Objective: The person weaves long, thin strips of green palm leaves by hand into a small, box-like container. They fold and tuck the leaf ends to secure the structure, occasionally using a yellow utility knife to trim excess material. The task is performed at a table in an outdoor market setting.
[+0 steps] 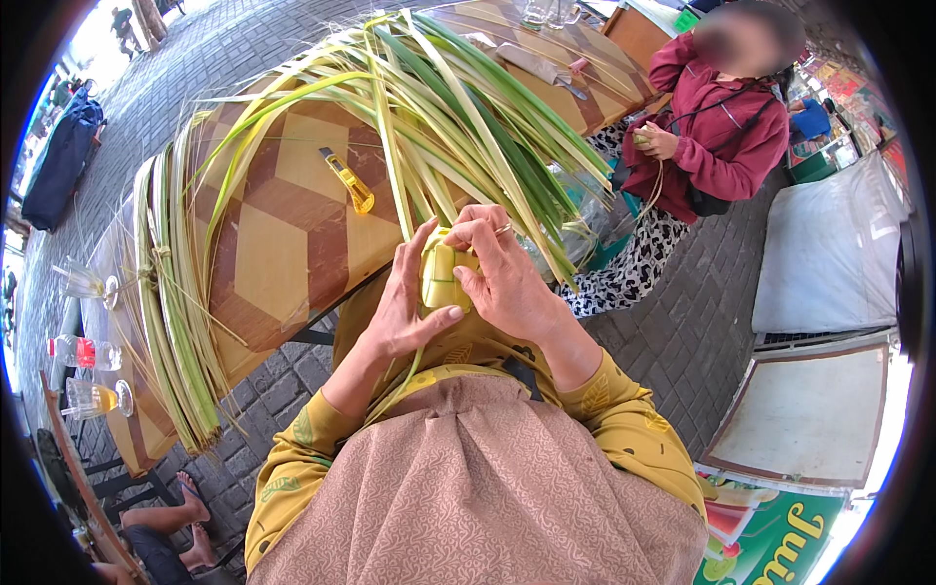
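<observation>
Between my hands, above my lap, is a woven palm-leaf pouch (pixel 443 281), pale yellow with thin green edges. My left hand (pixel 409 300) cups its left side, thumb across the lower end. The fingers of my right hand (pixel 493 267) pinch its upper right part; one finger wears a ring. A narrow leaf strip (pixel 402 387) hangs from the pouch toward my waist. Beyond my hands, a large spread of loose young palm leaves (pixel 439 110) lies over the table (pixel 285 219). A yellow utility knife (pixel 347 180) rests on the tabletop, left of the leaves.
A tied leaf bundle (pixel 164 292) lies at the table's left end, beside a plastic bottle (pixel 84 354) and a glass of orange drink (pixel 99 398). At right, a seated person in a maroon jacket (pixel 731 146) holds a small woven piece (pixel 643 137). Glass mugs (pixel 548 13) stand far back.
</observation>
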The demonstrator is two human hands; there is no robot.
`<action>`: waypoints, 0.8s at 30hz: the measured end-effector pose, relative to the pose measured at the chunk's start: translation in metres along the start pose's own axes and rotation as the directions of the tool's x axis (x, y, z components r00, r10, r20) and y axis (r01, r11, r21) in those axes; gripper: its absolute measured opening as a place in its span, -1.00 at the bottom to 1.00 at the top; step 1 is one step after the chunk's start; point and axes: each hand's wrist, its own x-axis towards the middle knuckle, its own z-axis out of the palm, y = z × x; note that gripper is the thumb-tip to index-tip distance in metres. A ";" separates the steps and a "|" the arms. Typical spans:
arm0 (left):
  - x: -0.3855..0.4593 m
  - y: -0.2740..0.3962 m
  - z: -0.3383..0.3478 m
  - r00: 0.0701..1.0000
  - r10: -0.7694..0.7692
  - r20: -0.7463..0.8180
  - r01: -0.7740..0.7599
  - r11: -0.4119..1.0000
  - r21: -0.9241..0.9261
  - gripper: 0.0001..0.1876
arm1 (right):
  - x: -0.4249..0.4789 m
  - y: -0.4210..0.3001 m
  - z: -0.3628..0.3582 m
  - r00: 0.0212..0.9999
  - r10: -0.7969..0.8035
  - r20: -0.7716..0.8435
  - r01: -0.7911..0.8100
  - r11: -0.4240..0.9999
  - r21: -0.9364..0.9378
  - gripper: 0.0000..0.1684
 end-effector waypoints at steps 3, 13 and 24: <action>0.000 0.006 0.006 0.999 0.028 -0.022 -0.023 0.983 0.184 0.02 | 0.000 0.001 0.001 0.999 0.031 0.024 -0.032 0.999 0.026 -0.48; 0.001 0.012 -0.001 0.996 0.047 -0.079 -0.036 0.989 0.145 -0.21 | -0.003 0.013 -0.005 0.981 0.185 0.064 -0.191 0.840 0.508 -0.57; -0.003 0.002 -0.002 0.995 -0.075 -0.058 0.069 0.992 -0.108 -0.33 | -0.008 0.014 0.004 0.972 0.229 -0.050 -0.153 0.783 0.603 -0.56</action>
